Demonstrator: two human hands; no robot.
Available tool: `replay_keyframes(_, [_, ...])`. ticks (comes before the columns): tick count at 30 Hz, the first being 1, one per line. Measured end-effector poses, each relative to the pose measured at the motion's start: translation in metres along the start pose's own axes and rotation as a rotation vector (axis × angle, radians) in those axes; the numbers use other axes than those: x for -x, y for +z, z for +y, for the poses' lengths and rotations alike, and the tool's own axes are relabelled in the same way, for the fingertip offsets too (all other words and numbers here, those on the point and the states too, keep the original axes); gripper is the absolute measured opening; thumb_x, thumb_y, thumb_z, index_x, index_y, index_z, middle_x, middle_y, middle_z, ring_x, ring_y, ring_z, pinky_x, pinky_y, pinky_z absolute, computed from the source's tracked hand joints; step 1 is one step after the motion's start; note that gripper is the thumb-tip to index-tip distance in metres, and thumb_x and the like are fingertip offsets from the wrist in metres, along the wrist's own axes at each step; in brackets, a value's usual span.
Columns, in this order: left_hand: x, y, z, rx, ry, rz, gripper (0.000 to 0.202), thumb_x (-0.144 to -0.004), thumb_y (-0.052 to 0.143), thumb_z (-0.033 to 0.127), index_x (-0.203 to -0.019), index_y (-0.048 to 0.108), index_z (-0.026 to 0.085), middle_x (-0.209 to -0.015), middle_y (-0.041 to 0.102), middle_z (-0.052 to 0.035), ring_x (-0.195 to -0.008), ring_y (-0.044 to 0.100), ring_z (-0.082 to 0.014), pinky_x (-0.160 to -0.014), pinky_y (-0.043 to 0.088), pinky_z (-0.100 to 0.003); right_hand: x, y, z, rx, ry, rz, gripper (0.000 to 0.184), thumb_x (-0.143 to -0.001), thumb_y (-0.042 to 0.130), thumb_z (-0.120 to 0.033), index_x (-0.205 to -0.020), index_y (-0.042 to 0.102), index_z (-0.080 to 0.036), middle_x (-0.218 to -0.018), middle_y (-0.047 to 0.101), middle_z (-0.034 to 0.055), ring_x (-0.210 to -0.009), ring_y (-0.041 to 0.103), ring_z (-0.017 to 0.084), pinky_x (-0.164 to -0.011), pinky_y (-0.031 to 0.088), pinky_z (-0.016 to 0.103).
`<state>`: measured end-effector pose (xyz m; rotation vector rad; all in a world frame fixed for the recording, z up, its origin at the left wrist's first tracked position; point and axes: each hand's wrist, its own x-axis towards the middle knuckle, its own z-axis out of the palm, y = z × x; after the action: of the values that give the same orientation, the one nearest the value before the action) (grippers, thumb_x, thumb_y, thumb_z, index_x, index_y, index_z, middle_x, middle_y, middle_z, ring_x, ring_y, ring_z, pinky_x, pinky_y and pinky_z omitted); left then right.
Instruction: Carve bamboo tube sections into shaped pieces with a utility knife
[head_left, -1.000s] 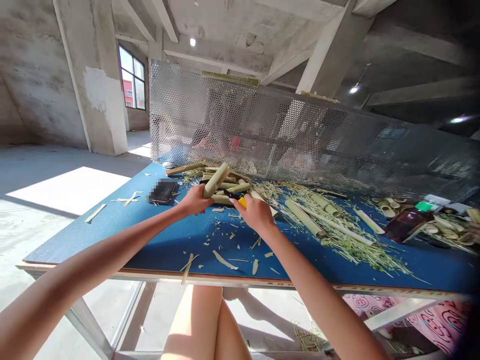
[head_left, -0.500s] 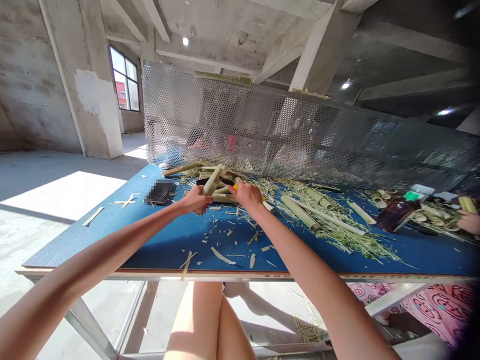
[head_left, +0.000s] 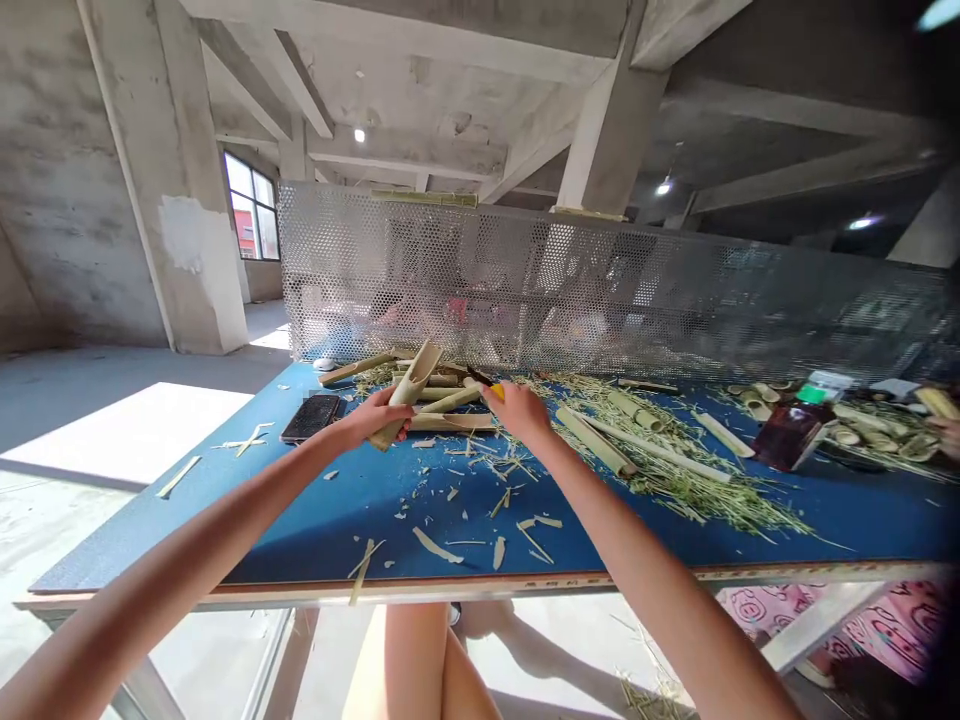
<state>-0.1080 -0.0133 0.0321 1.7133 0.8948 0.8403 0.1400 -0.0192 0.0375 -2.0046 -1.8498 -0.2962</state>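
Left hand (head_left: 373,420) gripping bamboo tube (head_left: 411,383); right hand (head_left: 519,412) gripping yellow-handled knife (head_left: 495,390). Risk: blade slipping on bamboo, cutting skin.

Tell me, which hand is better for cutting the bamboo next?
Probably the right hand: it holds the yellow-handled knife, close to the bamboo piece. The left hand is already gripping that bamboo piece, so it seems better kept for holding it steady.
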Motion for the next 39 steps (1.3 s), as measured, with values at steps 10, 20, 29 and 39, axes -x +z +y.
replay_keyframes(10, [-0.009,0.024,-0.008,-0.199,0.071,0.137,0.028,-0.072,0.056,0.024,-0.097,0.047,0.014,-0.057,0.052,0.0040,-0.041,0.049,-0.0090,-0.040,0.041,-0.020,0.047,-0.003,-0.046,0.062,-0.200,0.059,0.063,-0.089,0.019,-0.061,-0.089,0.061,-0.014,-0.076,0.068,0.0139,-0.073,0.067,0.026,-0.058,0.043,0.029])
replay_keyframes(20, [-0.007,0.027,-0.012,-0.581,0.068,0.330,0.029,-0.072,0.057,0.026,-0.098,0.052,0.016,-0.061,0.056,0.0022,-0.055,0.056,-0.0144,-0.050,0.039,-0.022,0.050,0.004,-0.051,0.006,-0.175,-0.016,0.060,-0.091,0.023,-0.056,-0.085,0.064,-0.011,-0.083,0.069,0.0185,-0.079,0.068,0.027,-0.066,0.048,0.030])
replay_keyframes(29, [-0.008,0.030,-0.013,-0.758,-0.005,0.408,0.024,-0.075,0.054,0.028,-0.095,0.051,0.015,-0.066,0.060,-0.0026,-0.062,0.059,-0.0179,-0.055,0.036,-0.024,0.031,0.016,-0.061,0.086,-0.120,0.052,0.061,-0.089,0.030,-0.057,-0.088,0.064,-0.007,-0.079,0.068,0.0205,-0.078,0.067,0.028,-0.066,0.049,0.032])
replay_keyframes(39, [0.001,0.036,-0.019,-0.655,-0.005,0.387,0.021,-0.078,0.049,0.031,-0.091,0.047,0.015,-0.060,0.058,0.0012,-0.048,0.056,-0.0120,-0.044,0.037,-0.020,-0.034,-0.037,0.008,0.087,0.189,0.044,0.056,-0.094,0.028,-0.039,-0.097,0.064,0.004,-0.093,0.064,0.0312,-0.090,0.065,0.032,-0.067,0.046,0.034])
